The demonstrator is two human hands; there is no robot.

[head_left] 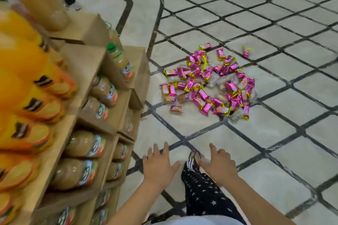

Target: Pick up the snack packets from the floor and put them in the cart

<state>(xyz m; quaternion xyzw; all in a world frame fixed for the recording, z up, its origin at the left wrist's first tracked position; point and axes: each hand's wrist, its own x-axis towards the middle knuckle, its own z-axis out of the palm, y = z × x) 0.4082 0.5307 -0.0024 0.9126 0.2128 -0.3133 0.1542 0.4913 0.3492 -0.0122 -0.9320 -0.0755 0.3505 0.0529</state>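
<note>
Both hands are out front, palms down. The left hand [159, 166] and the right hand [221, 167] have their fingers spread wide and are holding nothing. That looks like a reach being readied, not a grab in progress. The snack packets [206, 75] lie in a loose pink-and-gold heap on the floor [274, 151] at twelve o'clock from the hands, well apart from them. Some overlap and some lie flat on the tile, which reads like a spill. One stray packet [246, 52] sits alone at one o'clock beyond the heap, so it will likely need its own pass. A leg in star-print trousers [201, 193] is planted between the two arms and pointed at the pile, which suggests a step in before the crouch. At nine o'clock stands a display of cardboard trays [86, 64] stacked with juice bottles [119, 62], close to the left arm and worth steering clear of. The cart is not in view, so I cannot say where the packets must go. Nothing is picked up yet; the job looks to be at its very start
</note>
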